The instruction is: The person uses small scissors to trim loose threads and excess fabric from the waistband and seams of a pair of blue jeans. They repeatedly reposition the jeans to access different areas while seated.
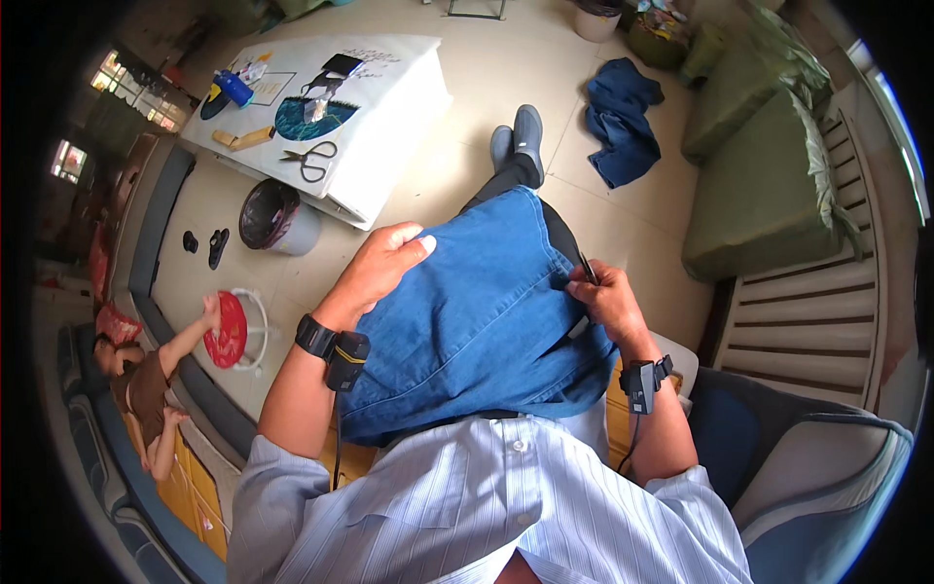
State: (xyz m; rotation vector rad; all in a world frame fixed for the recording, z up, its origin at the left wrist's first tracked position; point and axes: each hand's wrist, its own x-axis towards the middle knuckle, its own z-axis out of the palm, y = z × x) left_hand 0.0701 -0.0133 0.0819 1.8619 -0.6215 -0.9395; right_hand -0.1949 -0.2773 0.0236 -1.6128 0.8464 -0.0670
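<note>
Blue denim fabric (457, 331) with a seam is spread across my lap and thighs. My left hand (389, 258) grips the upper left edge of the denim, thumb on top. My right hand (603, 297) is closed around a slim black tool (586, 267) at the denim's right edge; I cannot make out what kind. Below the fabric's far end show my crossed feet in grey-blue clogs (525, 136). Both wrists carry black strapped devices.
A white table (394, 117) with scissors (311, 161) stands front left, beside a bin (302, 234) and a red stool (226, 331). Another person (141, 384) lies at left. Denim (623, 122) lies on the floor; green-covered furniture (739, 195) and a slatted railing (798, 331) line the right.
</note>
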